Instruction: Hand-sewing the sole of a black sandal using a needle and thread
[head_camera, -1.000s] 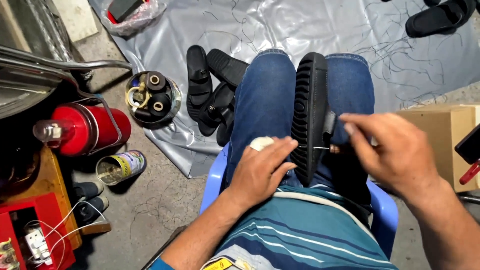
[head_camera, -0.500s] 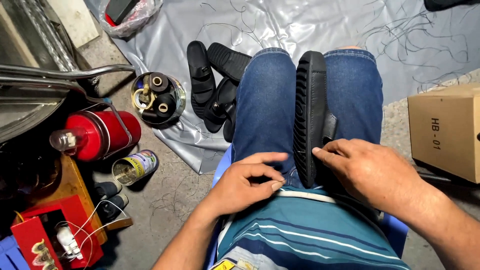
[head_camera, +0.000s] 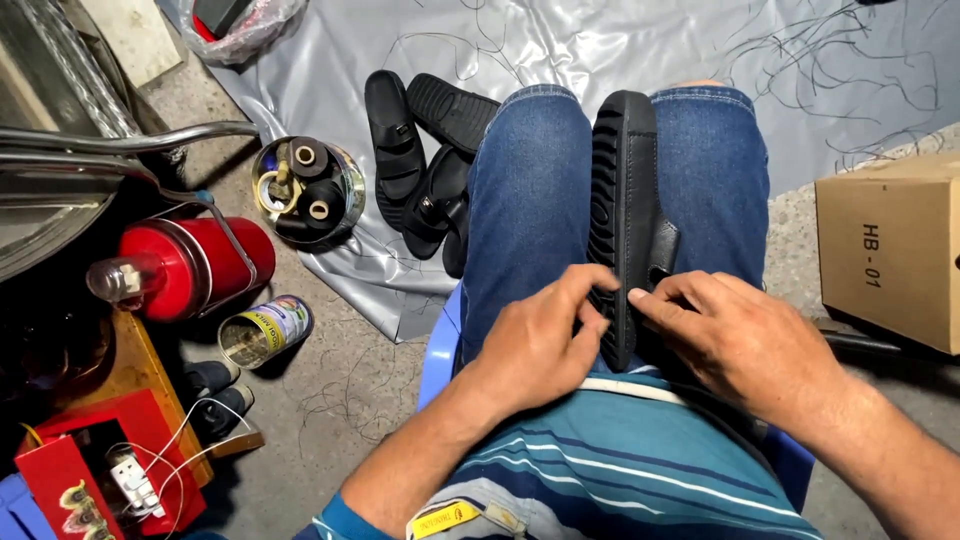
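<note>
The floor (head_camera: 330, 420) is rough grey concrete, littered with short thread offcuts. A grey plastic sheet (head_camera: 560, 50) covers its upper part, creased and strewn with dark thread ends. On the sheet lie several black sandals (head_camera: 420, 170), overlapping, and a round tin of thread spools (head_camera: 305, 190) sits at the sheet's left edge. On the bare concrete lie a red cylinder (head_camera: 195, 265) on its side, and just below it a small open can (head_camera: 265, 330), also on its side. A brown cardboard box (head_camera: 890, 250) stands at the right. A blue plastic chair (head_camera: 440, 345) stands centrally.

Bright, sharp; dim left edge
</note>
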